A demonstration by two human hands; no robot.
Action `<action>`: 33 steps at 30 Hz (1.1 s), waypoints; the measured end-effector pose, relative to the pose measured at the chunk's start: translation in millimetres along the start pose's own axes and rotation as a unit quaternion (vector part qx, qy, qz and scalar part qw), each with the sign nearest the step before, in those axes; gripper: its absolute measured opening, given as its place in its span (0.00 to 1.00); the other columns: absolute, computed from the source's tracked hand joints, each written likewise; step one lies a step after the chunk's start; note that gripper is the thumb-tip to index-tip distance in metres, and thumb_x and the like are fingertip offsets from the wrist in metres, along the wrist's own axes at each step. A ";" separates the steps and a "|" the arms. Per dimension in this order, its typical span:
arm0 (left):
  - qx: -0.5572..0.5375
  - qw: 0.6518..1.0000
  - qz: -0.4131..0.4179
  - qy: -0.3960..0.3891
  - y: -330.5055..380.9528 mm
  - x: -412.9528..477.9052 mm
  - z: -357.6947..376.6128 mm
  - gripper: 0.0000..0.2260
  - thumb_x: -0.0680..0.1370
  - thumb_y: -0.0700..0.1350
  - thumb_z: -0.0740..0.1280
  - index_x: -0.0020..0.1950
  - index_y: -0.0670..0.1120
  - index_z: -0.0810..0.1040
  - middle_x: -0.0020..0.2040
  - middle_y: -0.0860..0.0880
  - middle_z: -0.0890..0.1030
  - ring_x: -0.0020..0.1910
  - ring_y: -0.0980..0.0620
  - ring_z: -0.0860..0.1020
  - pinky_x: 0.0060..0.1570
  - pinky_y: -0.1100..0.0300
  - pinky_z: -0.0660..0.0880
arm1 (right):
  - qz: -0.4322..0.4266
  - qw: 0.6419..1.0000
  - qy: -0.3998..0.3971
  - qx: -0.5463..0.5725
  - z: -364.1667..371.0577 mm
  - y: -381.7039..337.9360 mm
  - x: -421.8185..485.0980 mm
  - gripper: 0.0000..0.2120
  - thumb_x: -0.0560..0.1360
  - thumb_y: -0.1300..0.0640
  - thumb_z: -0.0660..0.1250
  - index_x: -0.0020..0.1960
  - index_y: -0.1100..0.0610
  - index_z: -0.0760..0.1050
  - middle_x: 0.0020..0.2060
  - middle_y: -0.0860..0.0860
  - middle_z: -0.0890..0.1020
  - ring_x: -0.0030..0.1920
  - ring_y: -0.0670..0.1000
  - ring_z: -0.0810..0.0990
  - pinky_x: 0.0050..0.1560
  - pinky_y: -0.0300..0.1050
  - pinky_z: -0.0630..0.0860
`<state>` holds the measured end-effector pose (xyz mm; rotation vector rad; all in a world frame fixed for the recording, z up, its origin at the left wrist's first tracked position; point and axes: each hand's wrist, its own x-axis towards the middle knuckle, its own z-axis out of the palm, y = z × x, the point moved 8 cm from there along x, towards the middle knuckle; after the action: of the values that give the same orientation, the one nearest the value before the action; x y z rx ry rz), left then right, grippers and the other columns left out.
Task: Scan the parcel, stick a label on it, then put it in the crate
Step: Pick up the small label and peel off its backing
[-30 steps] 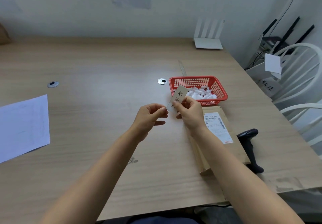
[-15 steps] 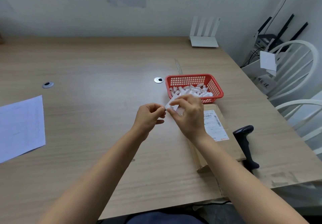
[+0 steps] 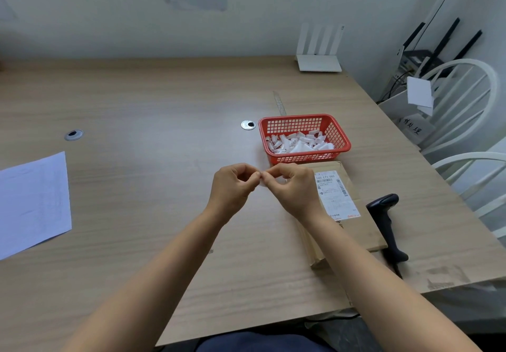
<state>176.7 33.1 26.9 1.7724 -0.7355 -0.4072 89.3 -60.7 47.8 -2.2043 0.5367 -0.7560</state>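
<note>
A flat brown cardboard parcel [image 3: 364,225] lies on the table at the right, with a white shipping label [image 3: 335,192] on its top. My left hand [image 3: 232,187] and my right hand [image 3: 294,187] meet fingertip to fingertip just left of the parcel. Both pinch a small white sticker label [image 3: 262,183], mostly hidden by the fingers. A black handheld scanner [image 3: 387,223] lies on the table right of the parcel.
A red mesh basket [image 3: 304,124] with several white label slips stands just behind the parcel. A white paper sheet [image 3: 32,201] lies at the left edge. A white router [image 3: 319,62] sits at the back, white chairs [image 3: 465,110] to the right.
The label stood upright in my right hand a second ago with its print showing. It has come down between both hands' fingertips, and the hands have closed together.
</note>
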 end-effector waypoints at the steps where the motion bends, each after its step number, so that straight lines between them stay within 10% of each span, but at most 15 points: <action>1: 0.010 1.000 0.010 0.003 1.6 -0.7 0.8 0.06 0.74 0.40 0.67 0.37 0.46 0.79 0.31 0.53 0.78 0.30 0.60 0.76 0.35 0.69 0.73 | 0.012 1.000 0.000 0.006 -0.3 1.3 0.2 0.06 0.70 0.57 0.70 0.39 0.59 0.83 0.34 0.54 0.86 0.33 0.42 0.78 0.37 0.35 0.72; 13: 0.034 0.999 0.023 0.016 2.6 -1.0 6.6 0.05 0.73 0.41 0.67 0.38 0.42 0.82 0.30 0.53 0.78 0.29 0.63 0.75 0.33 0.69 0.71 | -0.012 0.998 0.000 -0.057 -6.1 0.6 1.7 0.10 0.68 0.52 0.67 0.37 0.58 0.82 0.32 0.55 0.85 0.33 0.53 0.80 0.35 0.52 0.79; 27: -0.010 0.999 0.009 -0.037 0.5 1.3 14.3 0.05 0.74 0.38 0.67 0.41 0.43 0.82 0.35 0.48 0.81 0.35 0.57 0.79 0.42 0.56 0.79 | 0.037 0.998 0.044 0.008 -7.3 14.1 -1.9 0.06 0.68 0.57 0.67 0.35 0.58 0.81 0.29 0.46 0.80 0.26 0.39 0.74 0.31 0.34 0.63; 33: -0.093 0.995 -0.024 -0.030 0.2 -3.9 20.2 0.05 0.75 0.38 0.64 0.46 0.40 0.80 0.42 0.43 0.81 0.39 0.51 0.80 0.41 0.60 0.81 | -0.007 0.998 0.063 -0.021 -14.7 4.5 -0.5 0.09 0.69 0.54 0.66 0.37 0.58 0.82 0.32 0.53 0.84 0.32 0.46 0.76 0.32 0.49 0.76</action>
<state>161.6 20.9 20.2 1.6097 -0.6768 -0.5460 78.7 -70.8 52.5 -2.2119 0.6060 -0.9030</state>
